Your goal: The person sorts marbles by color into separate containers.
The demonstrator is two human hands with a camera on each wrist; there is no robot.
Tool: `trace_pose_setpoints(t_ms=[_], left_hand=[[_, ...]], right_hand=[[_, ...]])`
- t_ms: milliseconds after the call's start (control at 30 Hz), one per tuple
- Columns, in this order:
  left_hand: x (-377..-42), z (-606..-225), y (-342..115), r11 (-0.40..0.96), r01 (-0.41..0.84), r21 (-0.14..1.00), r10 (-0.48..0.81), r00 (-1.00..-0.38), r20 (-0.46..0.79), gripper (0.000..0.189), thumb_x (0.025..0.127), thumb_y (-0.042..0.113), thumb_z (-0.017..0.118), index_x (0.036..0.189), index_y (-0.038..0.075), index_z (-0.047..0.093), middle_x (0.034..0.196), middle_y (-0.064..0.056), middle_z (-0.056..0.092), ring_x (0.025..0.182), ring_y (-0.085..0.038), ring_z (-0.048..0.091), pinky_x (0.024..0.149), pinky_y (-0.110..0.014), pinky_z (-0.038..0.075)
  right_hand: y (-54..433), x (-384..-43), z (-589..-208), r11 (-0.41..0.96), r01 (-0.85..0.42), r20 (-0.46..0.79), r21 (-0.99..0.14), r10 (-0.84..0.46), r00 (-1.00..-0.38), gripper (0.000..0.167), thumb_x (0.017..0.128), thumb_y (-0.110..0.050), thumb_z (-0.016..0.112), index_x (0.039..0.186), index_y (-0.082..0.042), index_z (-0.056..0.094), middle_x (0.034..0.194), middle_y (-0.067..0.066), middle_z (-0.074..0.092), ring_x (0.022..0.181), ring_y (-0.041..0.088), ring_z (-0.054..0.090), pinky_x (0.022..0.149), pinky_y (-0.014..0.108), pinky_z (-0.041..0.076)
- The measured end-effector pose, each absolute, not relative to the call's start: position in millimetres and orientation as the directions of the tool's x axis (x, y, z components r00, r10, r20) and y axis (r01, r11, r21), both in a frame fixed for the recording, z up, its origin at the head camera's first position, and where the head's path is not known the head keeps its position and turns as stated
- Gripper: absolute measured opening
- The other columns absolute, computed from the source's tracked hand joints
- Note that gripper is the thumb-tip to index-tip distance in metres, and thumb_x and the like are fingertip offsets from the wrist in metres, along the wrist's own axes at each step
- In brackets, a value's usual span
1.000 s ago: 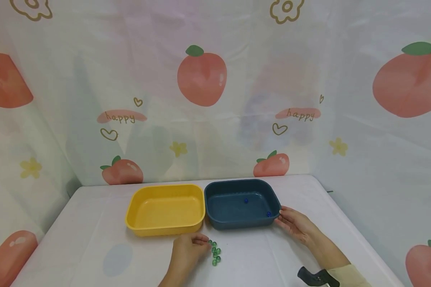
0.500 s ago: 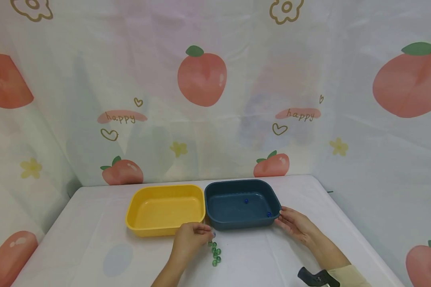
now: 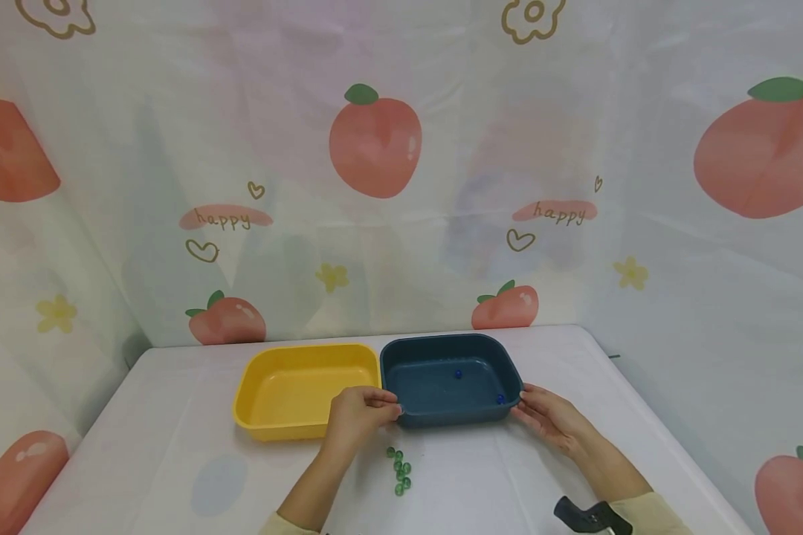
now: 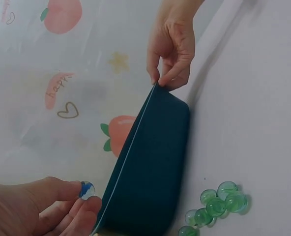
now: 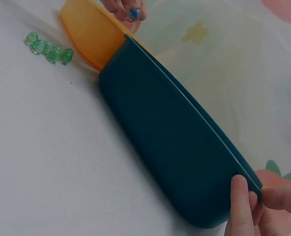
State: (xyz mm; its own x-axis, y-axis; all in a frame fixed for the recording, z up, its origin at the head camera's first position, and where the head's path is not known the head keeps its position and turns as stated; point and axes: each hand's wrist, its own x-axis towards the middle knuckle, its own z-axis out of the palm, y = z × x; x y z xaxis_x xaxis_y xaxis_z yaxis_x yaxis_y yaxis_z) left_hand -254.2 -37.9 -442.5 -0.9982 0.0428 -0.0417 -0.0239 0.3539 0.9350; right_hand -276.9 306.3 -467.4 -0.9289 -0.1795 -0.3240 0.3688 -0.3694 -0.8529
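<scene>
Between thumb and fingertips, my left hand (image 3: 358,416) pinches a clear marble (image 4: 87,190) with a blue swirl, close to the near left corner of the dark blue tray (image 3: 442,420). My right hand (image 3: 552,421) grips that tray's near right corner, thumb at the rim and fingers against the outer wall, as the right wrist view shows. Two blue marbles (image 3: 458,374) lie inside the tray. Several green marbles (image 3: 398,467) sit in a cluster on the white tablecloth in front of the trays.
A yellow tray (image 3: 294,431) stands on the left, side by side with the blue one. Both are near the back of the table (image 3: 154,438). Behind them hangs a backdrop (image 3: 435,245) printed with peaches.
My left hand has moved up from beside the green marbles to the front left rim of the blue tray, carrying the blue-swirled marble. My right hand has stayed at its corner.
</scene>
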Motion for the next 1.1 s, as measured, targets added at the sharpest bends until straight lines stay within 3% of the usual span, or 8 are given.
trace_pose_setpoints(t_ms=[267, 533, 833, 1100], left_hand=[[-271, -443, -33, 0.372, 0.003, 0.928, 0.049, -0.999, -0.017, 0.014, 0.08, 0.015, 0.08, 0.09, 0.006, 0.076, 0.077, -0.002, 0.073, 0.07, -0.021, 0.069, 0.062, -0.03, 0.058], [-277, -442, -30, 0.365, -0.018, 0.931, 0.034, -0.999, -0.032, 0.013, 0.08, 0.013, 0.08, 0.09, 0.005, 0.076, 0.077, -0.003, 0.073, 0.071, -0.016, 0.07, 0.066, -0.026, 0.059], [-279, -444, -25, 0.377, 0.002, 0.926, 0.02, -1.0, -0.007, 0.015, 0.08, 0.013, 0.081, 0.09, 0.005, 0.076, 0.079, -0.004, 0.073, 0.073, -0.019, 0.071, 0.067, -0.027, 0.06], [-278, -448, -23, 0.384, 0.01, 0.923, 0.015, -1.0, 0.005, 0.012, 0.081, 0.014, 0.08, 0.09, 0.006, 0.076, 0.079, -0.003, 0.073, 0.073, -0.019, 0.07, 0.067, -0.028, 0.06]], right_hand=[[306, -278, -468, -0.349, 0.36, -0.322, -0.865, -0.164, -0.932, 0.044, 0.101, -0.003, 0.05, 0.141, 0.006, 0.034, 0.1, 0.004, 0.066, 0.092, 0.01, 0.067, 0.087, 0.025, 0.056], [316, -281, -479, -0.368, 0.316, -0.232, -0.874, -0.256, -0.939, 0.023, 0.095, -0.009, 0.063, 0.117, -0.006, 0.056, 0.102, 0.004, 0.067, 0.096, 0.01, 0.067, 0.09, 0.025, 0.055], [307, -278, -469, -0.368, 0.351, -0.304, -0.861, -0.18, -0.935, 0.029, 0.101, -0.002, 0.048, 0.13, 0.001, 0.047, 0.1, 0.004, 0.066, 0.092, 0.01, 0.067, 0.088, 0.026, 0.056], [306, -277, -469, -0.372, 0.361, -0.32, -0.855, -0.171, -0.932, 0.036, 0.101, -0.001, 0.047, 0.136, 0.004, 0.039, 0.098, 0.004, 0.066, 0.091, 0.01, 0.066, 0.088, 0.025, 0.056]])
